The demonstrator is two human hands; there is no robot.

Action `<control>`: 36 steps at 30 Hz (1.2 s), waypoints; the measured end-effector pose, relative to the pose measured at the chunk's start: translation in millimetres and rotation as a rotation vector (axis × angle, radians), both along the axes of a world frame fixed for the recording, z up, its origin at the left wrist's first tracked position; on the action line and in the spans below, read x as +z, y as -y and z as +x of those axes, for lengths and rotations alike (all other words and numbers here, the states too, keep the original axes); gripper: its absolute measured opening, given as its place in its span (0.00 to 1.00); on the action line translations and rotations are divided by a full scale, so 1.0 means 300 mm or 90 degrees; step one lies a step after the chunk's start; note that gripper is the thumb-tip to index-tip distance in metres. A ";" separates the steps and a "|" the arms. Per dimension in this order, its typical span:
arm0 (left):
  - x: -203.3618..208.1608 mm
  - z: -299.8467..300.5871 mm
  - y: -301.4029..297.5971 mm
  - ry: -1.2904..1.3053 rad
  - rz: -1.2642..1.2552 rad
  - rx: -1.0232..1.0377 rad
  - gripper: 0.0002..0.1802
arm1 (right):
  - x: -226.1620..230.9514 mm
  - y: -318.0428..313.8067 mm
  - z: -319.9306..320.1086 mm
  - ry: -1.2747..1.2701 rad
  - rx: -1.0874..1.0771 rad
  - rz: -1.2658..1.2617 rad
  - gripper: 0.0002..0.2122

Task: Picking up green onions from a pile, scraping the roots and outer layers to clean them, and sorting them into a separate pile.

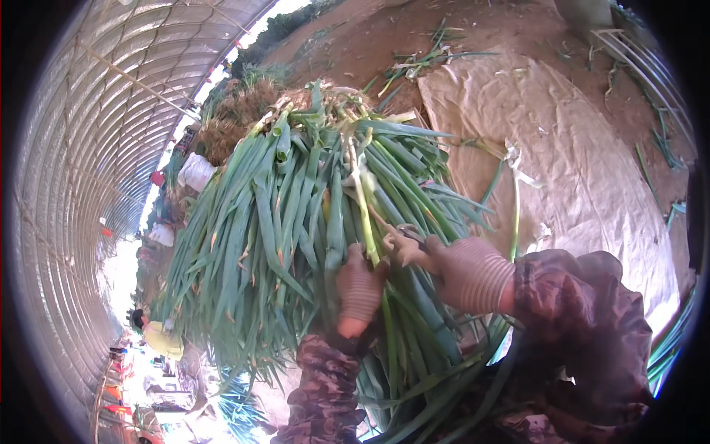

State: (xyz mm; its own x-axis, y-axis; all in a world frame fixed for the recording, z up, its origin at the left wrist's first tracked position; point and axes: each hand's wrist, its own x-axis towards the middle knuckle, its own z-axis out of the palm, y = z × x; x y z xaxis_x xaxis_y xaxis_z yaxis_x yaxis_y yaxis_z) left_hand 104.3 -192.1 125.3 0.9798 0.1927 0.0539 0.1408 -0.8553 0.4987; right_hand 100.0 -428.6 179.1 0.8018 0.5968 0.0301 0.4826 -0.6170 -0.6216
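Note:
A large heap of long green onions [288, 200] lies in front of me, its leaves hanging toward me. My left hand [360, 287], in a ribbed work glove, is closed around a green onion stalk [362, 203] whose pale end points away from me. Close on its right, my right hand [462, 272] wears a matching glove, and its fingertips reach to the side of that stalk. Something small and dark shows at those curled fingers, too covered to make out. More long leaves run down below both hands toward my body.
A tan cloth sheet [555, 155] covers the soil on the right, with a loose onion stalk [516, 211] on it. Scraps [418, 66] lie on the bare ground beyond. A curved tunnel roof [96, 140] rises at left; a person in yellow [161, 339] is farther off.

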 end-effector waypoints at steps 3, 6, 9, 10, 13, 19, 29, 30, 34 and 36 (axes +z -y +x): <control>0.008 0.000 0.011 -0.013 0.036 -0.004 0.28 | -0.023 -0.021 0.014 -0.017 -0.036 0.011 0.18; 0.019 -0.002 0.015 -0.033 0.068 -0.001 0.29 | -0.062 -0.068 0.052 -0.055 -0.061 0.014 0.17; 0.013 -0.004 0.018 -0.018 0.067 -0.018 0.27 | -0.107 -0.113 0.098 -0.012 -0.083 0.023 0.16; 0.012 -0.005 0.015 -0.008 0.066 -0.024 0.26 | -0.110 -0.123 0.119 -0.006 -0.086 0.015 0.16; 0.018 -0.007 0.010 -0.008 0.089 -0.019 0.26 | -0.106 -0.145 0.162 0.014 -0.086 0.005 0.16; 0.020 -0.009 0.014 -0.014 0.029 -0.018 0.26 | -0.087 -0.147 0.216 0.002 -0.108 0.027 0.16; -0.001 -0.026 -0.003 0.004 -0.019 -0.007 0.24 | -0.097 -0.179 0.325 -0.068 -0.143 0.037 0.16; -0.011 -0.027 -0.004 0.010 -0.038 -0.013 0.23 | -0.108 -0.184 0.329 -0.070 -0.156 0.050 0.16; 0.021 -0.046 0.039 0.021 -0.078 -0.035 0.22 | -0.137 -0.177 0.339 -0.094 -0.140 0.043 0.16; -0.001 -0.070 0.041 0.025 -0.086 -0.041 0.22 | -0.111 -0.151 0.314 -0.096 -0.139 0.038 0.16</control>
